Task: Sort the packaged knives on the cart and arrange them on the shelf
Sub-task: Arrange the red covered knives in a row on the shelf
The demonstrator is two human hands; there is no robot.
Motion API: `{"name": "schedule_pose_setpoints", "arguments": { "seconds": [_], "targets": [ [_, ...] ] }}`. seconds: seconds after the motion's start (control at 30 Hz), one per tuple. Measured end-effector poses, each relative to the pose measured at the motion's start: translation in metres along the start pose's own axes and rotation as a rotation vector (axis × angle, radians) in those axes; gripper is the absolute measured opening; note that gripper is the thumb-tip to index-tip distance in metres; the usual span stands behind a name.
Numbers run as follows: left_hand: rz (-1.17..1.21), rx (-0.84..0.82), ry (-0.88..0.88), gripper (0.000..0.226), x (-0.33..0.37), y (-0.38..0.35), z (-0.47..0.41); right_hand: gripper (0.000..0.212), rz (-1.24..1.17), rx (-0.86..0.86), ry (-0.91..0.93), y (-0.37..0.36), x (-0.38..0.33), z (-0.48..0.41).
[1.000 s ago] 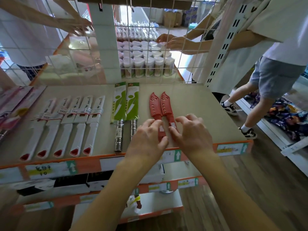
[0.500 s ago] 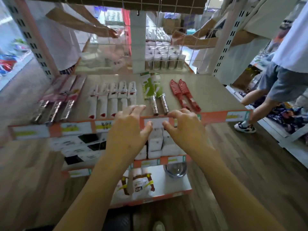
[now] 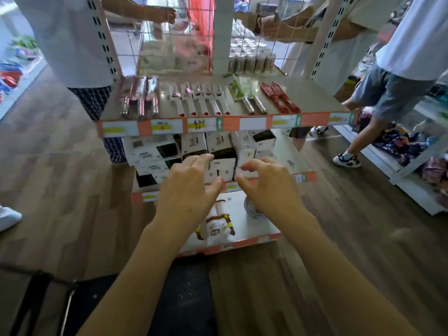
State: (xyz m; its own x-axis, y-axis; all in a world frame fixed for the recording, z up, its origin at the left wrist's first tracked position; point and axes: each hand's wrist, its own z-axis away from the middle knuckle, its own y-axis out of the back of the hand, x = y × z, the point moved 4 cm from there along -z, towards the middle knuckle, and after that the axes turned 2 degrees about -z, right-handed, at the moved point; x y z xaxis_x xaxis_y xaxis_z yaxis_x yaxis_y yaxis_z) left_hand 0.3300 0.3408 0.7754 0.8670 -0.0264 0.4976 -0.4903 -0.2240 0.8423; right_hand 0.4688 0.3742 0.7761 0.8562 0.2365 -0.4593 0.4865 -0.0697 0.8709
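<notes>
The top shelf (image 3: pixel 303 98) carries rows of packaged knives: two red sheathed knives (image 3: pixel 280 99) at the right, two green-carded knives (image 3: pixel 244 95), several white-handled knives (image 3: pixel 201 99), and foil-packed knives (image 3: pixel 141 98) at the left. My left hand (image 3: pixel 189 190) and my right hand (image 3: pixel 269 187) hover side by side in front of the lower shelves, well below and in front of the knives. Both hold nothing, with fingers loosely spread. A dark cart (image 3: pixel 184 299) edge shows at the bottom, its contents hidden by my arms.
White boxes (image 3: pixel 218 146) fill the middle shelf; a bagged item (image 3: pixel 218 226) and a metal bowl (image 3: pixel 252 209) lie on the lowest shelf. People stand behind the wire grid and at the right, a shoe (image 3: pixel 346 160) near the shelf. Wood floor lies on both sides.
My hands left the red knives on the top shelf and drew back and down, empty. The view pulled away from the shelf, now showing the lower shelves and the cart.
</notes>
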Motion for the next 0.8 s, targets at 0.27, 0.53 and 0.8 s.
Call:
{"name": "schedule_pose_setpoints", "arguments": {
  "seconds": [0.27,0.53,0.8],
  "targets": [
    [0.005,0.042,0.087,0.050,-0.010,0.012,0.078,0.036,-0.044,-0.070,0.084,-0.004,-0.014,0.070],
    [-0.009,0.042,0.209,0.049,-0.030,0.002,0.167,0.038,-0.148,-0.185,0.134,-0.033,-0.024,0.149],
    [-0.006,-0.018,0.321,0.060,-0.076,-0.011,0.233,0.044,-0.140,-0.253,0.165,-0.077,-0.043,0.197]
  ]
}}
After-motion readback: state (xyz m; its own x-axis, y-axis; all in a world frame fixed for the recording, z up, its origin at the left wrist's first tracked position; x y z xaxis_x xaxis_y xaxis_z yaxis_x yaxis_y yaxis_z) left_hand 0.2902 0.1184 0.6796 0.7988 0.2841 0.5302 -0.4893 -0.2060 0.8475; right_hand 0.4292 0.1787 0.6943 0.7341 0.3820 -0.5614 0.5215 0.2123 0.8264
